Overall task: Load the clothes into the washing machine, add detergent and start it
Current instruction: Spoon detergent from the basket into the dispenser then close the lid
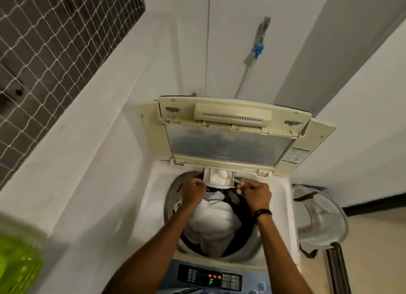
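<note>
A top-loading washing machine (pixel 151 197) stands below me with its lid (pixel 228 146) folded up at the back. White and dark clothes (pixel 213 223) fill the drum. At the drum's far rim a small detergent drawer (pixel 219 178) is pulled out, with white powder in it. My left hand (pixel 193 194) grips the drawer's left side. My right hand (pixel 256 195) is closed at the drawer's right side, pinching something small and white that I cannot identify. The control panel (pixel 211 278) at the front shows a lit green "F" and red lights.
A mesh laundry basket (pixel 320 217) stands right of the machine. A green blurred object (pixel 17 258) sits at the lower left. A white ledge and netted window (pixel 55 41) run along the left. A tap with blue hose fitting (pixel 259 45) is on the back wall.
</note>
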